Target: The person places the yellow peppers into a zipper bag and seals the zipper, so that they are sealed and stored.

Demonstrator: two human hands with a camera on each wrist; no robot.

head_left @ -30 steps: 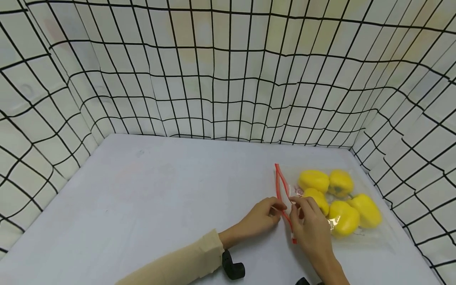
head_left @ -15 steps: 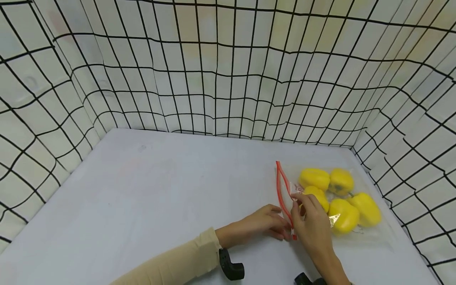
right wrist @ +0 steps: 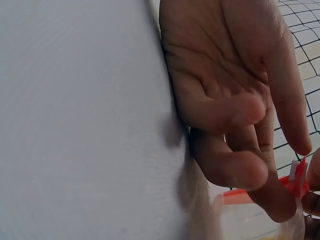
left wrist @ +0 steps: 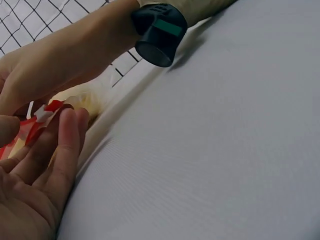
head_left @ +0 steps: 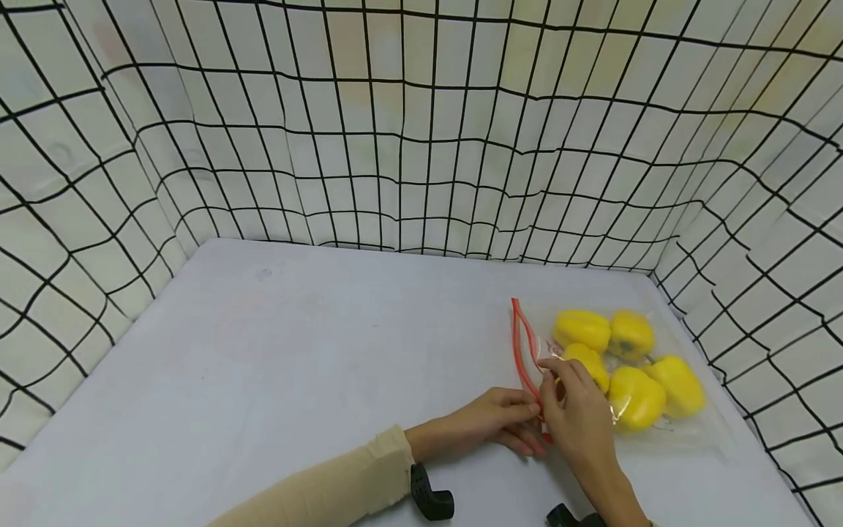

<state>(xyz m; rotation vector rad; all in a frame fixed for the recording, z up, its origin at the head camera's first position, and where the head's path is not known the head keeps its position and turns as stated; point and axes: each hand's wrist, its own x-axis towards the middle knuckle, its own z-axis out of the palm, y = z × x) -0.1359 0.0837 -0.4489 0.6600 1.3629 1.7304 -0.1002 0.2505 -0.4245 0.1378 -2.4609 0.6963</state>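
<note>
A clear zip bag with a red zip strip lies at the right of the table, its mouth facing left and gaping. Several yellow bell peppers sit inside it. My left hand pinches the near end of the strip between thumb and fingers, its lower fingers extended beneath. The left wrist view shows the white zip end piece by those fingers. My right hand pinches the bag's right lip with thumb and forefinger; its other fingers are loosely curled in the right wrist view.
A white-covered table spreads out to the left of the bag. Black netting over white walls encloses the back and both sides. Black wrist cameras hang under both wrists close to the tabletop.
My left hand has slid from mid-strip toward me to the strip's near end and pinches it there. The right hand has kept its grip on the lip. The peppers stay put.
</note>
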